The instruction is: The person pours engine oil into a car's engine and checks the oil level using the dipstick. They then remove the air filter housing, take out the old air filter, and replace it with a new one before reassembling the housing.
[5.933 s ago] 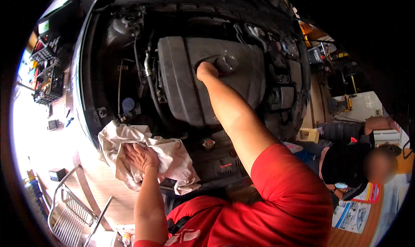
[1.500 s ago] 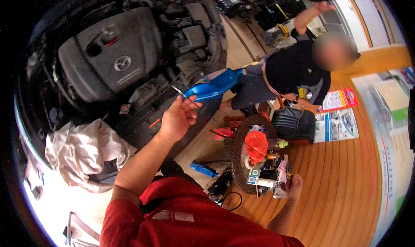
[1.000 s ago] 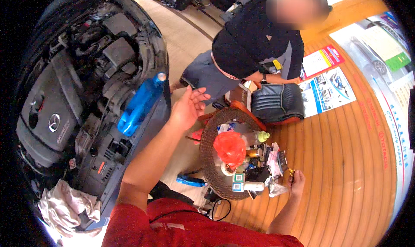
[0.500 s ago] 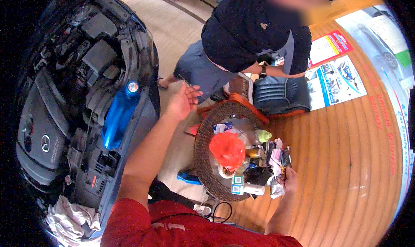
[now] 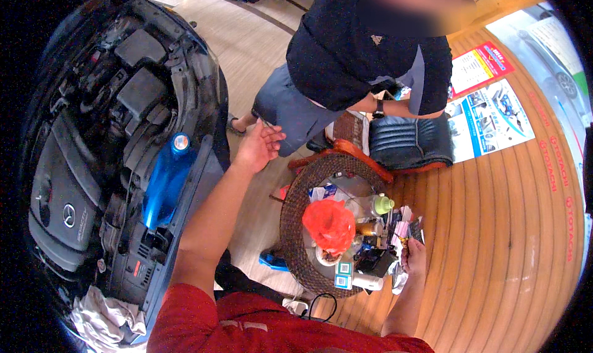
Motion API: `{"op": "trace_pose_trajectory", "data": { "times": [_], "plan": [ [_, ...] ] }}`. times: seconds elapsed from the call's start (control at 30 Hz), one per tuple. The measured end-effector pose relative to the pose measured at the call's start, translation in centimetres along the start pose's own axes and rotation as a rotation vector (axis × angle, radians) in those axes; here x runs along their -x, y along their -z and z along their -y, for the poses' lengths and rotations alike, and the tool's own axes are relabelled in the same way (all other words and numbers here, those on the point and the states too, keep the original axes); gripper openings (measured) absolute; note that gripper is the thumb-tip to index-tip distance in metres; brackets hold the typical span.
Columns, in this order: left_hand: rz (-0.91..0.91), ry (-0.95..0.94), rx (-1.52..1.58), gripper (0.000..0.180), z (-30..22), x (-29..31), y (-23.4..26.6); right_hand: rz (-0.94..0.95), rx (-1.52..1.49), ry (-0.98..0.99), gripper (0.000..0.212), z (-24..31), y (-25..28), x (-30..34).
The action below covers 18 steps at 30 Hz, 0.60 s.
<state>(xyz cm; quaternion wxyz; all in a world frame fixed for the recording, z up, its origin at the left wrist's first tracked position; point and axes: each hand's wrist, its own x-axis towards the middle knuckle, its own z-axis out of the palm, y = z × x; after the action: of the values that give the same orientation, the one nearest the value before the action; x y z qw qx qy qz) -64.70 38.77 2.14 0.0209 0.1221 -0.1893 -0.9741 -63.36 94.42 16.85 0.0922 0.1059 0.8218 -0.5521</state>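
Note:
My left hand [image 5: 260,146] is stretched out between the car and the small round table, its fingers curled together. A thin pale line shows at the fingertips, too fine to name. My right hand [image 5: 414,257] is at the table's right edge, thumb and fingers pinched around a small item I cannot make out. Below its fingers is a crumpled silvery wrapper [image 5: 399,279]. Next to it lie pink and white papers [image 5: 402,219] and a black box [image 5: 377,264]. The wicker-rimmed table [image 5: 291,242] bears a red plastic bag [image 5: 329,226] over a white bowl [image 5: 323,257].
To the left, an engine bay [image 5: 74,198] lies exposed, a blue jug [image 5: 165,183] on its edge and a grey rag [image 5: 106,316] at the near corner. A person in a dark shirt [image 5: 346,50] stands ahead beside a black padded chair [image 5: 409,138]. A green-capped bottle [image 5: 375,205] lies on the table.
The view has shifted slightly, so the table and chair sit a little lower. My left hand has lowered slightly in the picture; my right hand stays by the table's edge, fingers pinched.

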Motion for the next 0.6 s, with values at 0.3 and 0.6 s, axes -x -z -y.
{"op": "trace_pose_trajectory", "data": {
  "times": [0.3,0.6],
  "plan": [
    [0.024,0.018,0.016,0.054,1.3,-1.9,0.3,-0.017,0.07,-0.042,0.03,0.5,0.6,-0.5],
    [0.026,0.0,-0.006,0.055,0.8,-0.8,-1.5,-0.028,0.083,-0.036,0.029,-0.2,1.4,-1.3]
  ]
}}
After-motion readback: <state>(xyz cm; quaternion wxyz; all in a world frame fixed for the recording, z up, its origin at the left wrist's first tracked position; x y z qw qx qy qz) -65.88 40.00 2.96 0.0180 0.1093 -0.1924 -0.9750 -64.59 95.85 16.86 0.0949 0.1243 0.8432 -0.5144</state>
